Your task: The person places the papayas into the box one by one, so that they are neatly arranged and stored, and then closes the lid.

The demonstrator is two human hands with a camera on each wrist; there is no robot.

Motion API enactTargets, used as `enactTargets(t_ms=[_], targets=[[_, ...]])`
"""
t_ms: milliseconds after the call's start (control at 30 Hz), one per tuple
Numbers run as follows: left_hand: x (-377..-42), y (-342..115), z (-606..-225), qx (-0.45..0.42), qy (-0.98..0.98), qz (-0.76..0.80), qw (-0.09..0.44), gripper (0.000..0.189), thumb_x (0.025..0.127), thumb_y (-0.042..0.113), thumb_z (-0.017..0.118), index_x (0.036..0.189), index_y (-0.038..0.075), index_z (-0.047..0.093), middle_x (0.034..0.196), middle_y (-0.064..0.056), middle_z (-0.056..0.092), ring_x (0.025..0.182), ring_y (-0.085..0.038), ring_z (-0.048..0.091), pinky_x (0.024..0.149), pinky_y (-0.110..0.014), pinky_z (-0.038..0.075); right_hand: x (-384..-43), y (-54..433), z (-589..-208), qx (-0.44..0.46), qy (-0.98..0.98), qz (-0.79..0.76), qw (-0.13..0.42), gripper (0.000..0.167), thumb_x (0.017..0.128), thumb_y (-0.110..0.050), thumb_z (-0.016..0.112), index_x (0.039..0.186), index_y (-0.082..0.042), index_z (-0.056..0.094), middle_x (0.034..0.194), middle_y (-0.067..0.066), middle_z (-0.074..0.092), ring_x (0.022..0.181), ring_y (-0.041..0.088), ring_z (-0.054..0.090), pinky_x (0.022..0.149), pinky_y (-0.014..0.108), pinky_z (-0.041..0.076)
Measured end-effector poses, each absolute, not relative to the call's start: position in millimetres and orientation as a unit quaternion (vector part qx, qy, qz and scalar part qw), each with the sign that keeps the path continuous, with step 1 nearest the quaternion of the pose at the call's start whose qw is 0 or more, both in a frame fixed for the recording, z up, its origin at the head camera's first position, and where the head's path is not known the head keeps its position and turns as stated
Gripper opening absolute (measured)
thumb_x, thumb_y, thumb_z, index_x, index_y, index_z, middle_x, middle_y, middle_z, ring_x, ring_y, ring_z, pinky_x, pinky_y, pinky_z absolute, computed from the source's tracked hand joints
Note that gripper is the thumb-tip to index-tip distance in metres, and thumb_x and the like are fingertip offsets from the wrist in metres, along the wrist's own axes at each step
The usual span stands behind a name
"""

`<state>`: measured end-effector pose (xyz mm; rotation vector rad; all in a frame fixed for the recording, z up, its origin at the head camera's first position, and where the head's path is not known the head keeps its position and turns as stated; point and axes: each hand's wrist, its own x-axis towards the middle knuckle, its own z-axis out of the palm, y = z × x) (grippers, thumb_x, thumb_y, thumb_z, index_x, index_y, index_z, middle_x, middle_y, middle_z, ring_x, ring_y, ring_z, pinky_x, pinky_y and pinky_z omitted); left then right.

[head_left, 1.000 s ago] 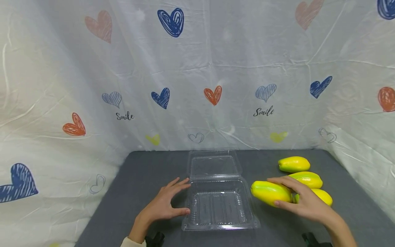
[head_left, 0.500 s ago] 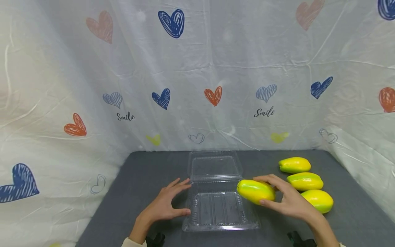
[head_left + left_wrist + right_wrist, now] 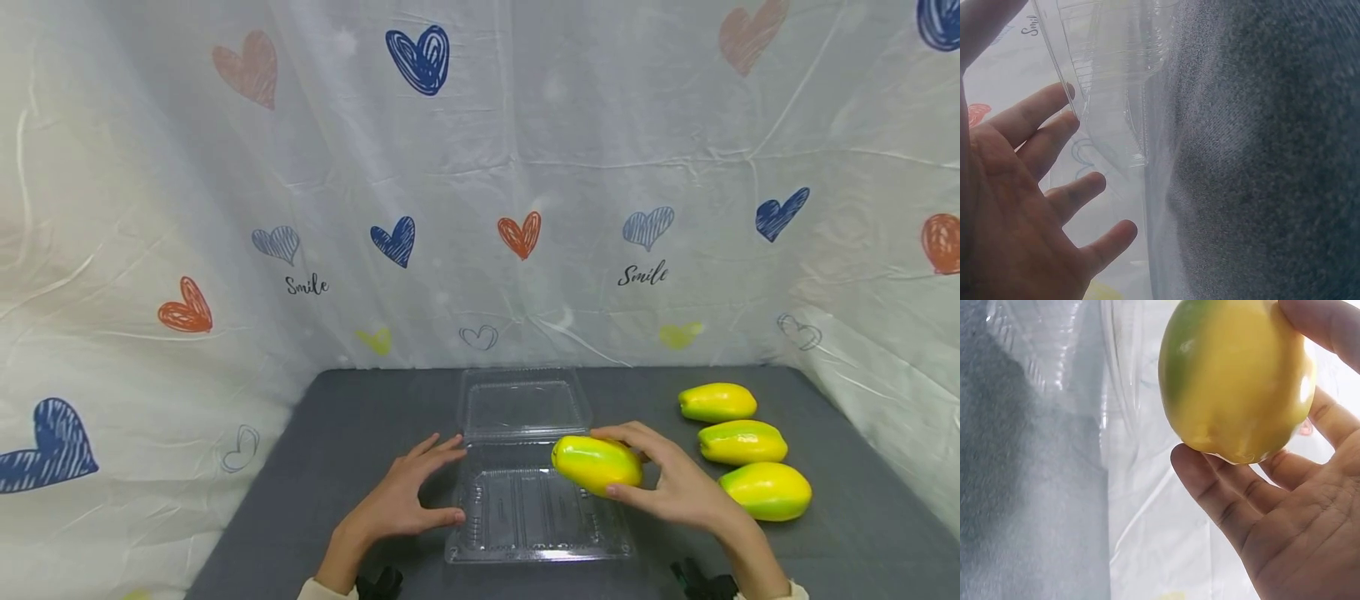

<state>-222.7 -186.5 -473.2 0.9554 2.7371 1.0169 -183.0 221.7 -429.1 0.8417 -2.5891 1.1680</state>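
My right hand (image 3: 675,483) grips a yellow-green papaya (image 3: 596,464) between thumb and fingers, above the right side of a clear plastic clamshell box (image 3: 540,554). In the right wrist view the held papaya (image 3: 1235,381) fills the space between thumb and fingertips. The box lies with its lid (image 3: 525,404) folded back, away from me. At the box's left edge is my left hand (image 3: 401,496), fingers spread and nothing held. In the left wrist view two fingertips of that hand (image 3: 1029,181) touch or nearly touch the clear plastic wall (image 3: 1110,94).
Three more papayas lie in a column on the right of the grey table: a far one (image 3: 717,402), a middle one (image 3: 742,442) and a near one (image 3: 767,492). A white curtain (image 3: 450,167) printed with hearts borders the table at the back and sides.
My right hand has carried the papaya leftward, from beside the other papayas to over the box's right side. My left hand has stayed at the box's left edge.
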Motion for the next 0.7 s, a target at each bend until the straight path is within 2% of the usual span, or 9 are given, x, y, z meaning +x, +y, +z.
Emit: enactTargets(t_ms=[233, 367, 700], targets=[[-222.5, -187.0, -474.2, 0.317, 0.887, 0.335, 0.028, 0.079, 0.085, 0.045, 0.081, 0.152, 0.019, 0.048, 0.167, -0.004, 0.034, 0.155, -0.047, 0.020, 0.106, -0.084, 0.021, -186.4, 211.2, -427.0, 0.298, -0.862, 0.400, 0.085, 0.056, 0.087, -0.028, 0.083, 0.138, -0.024, 0.059, 0.129, -0.008, 0.063, 0.102, 0.004, 0.059, 0.081, 0.028, 0.053], [-222.9, -187.2, -475.2, 0.312, 0.888, 0.336, 0.032, 0.079, 0.085, 0.048, 0.080, 0.153, 0.022, 0.048, 0.168, -0.001, 0.032, 0.156, -0.044, 0.019, 0.107, -0.084, 0.019, -188.7, 206.8, -428.6, 0.309, -0.858, 0.402, 0.078, 0.056, 0.088, -0.027, 0.081, 0.139, -0.023, 0.059, 0.129, -0.006, 0.063, 0.101, 0.004, 0.058, 0.081, 0.028, 0.053], [-222.6, -185.9, -473.7, 0.307, 0.891, 0.332, 0.027, 0.082, 0.083, 0.050, 0.081, 0.153, 0.023, 0.048, 0.167, -0.001, 0.033, 0.156, -0.044, 0.021, 0.106, -0.084, 0.021, -194.5, 195.5, -432.4, 0.308, -0.855, 0.410, 0.073, 0.055, 0.088, -0.031, 0.082, 0.137, -0.025, 0.059, 0.128, -0.007, 0.064, 0.100, 0.005, 0.058, 0.082, 0.029, 0.054]])
